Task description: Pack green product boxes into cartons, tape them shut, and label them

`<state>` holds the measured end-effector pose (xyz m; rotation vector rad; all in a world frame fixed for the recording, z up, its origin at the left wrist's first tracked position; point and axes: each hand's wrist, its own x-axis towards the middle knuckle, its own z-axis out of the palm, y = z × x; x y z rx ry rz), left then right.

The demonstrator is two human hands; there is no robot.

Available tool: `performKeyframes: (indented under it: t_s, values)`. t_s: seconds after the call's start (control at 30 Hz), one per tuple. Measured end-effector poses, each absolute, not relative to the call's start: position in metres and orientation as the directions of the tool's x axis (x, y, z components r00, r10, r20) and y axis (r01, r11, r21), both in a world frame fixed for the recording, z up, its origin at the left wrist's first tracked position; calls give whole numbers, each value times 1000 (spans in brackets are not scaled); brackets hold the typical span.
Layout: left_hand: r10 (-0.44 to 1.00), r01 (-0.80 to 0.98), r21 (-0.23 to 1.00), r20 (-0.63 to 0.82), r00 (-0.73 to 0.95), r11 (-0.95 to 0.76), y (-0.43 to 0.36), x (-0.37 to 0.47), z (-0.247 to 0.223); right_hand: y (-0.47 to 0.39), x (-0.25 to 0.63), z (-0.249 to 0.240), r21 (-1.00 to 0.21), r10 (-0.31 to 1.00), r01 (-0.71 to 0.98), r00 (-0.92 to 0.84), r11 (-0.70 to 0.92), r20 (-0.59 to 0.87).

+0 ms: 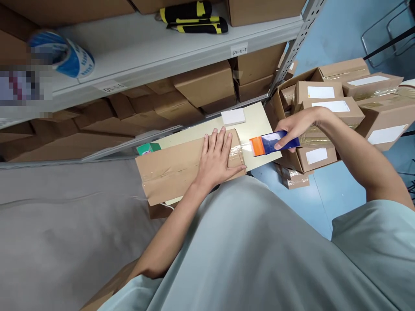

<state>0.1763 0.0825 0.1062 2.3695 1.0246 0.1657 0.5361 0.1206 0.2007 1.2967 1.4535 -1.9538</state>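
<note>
A long cardboard box (171, 170) lies on a pale yellow board in front of me. My left hand (216, 160) presses flat on its top near the right end, fingers spread. In my right hand (296, 127) is a blue and orange tape dispenser (270, 142), just off the box's right end. Clear packing tape (238, 149) shows on that end of the box and reaches toward the dispenser's orange edge. The far side of the dispenser and most of my right fingertips are hidden.
Behind the box, a white pad (233, 116) rests on the pale board (259, 121). A metal shelf (194, 56) above carries black and yellow utility knives (194, 18) and a blue tape roll (73, 58). At right stands a large carton (275, 103) filled with labelled boxes.
</note>
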Motion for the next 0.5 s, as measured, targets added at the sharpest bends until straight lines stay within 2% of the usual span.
performKeyframes:
  t_s: [0.13, 0.2, 0.27, 0.4, 0.47, 0.5]
  values:
    - [700, 616, 537, -65, 711, -576, 81, 178, 106, 124, 537, 212, -447, 207, 810, -397, -379, -894]
    - [703, 616, 522, -45, 710, -590, 80, 178, 105, 125, 524, 217, -402, 210, 866, -351, -298, -913]
    - [710, 620, 510, -25, 703, -596, 78, 178, 105, 122, 498, 218, -333, 251, 930, -290, -152, -924]
    - [710, 614, 505, -4, 704, -606, 77, 179, 105, 102, 433, 207, -75, 497, 991, -122, 114, -859]
    - [712, 612, 508, 2, 703, -606, 75, 180, 105, 89, 412, 197, 105, 656, 987, 0, 121, -755]
    - [715, 613, 512, 4, 699, -602, 74, 180, 105, 83, 406, 193, 150, 695, 983, 36, 105, -718]
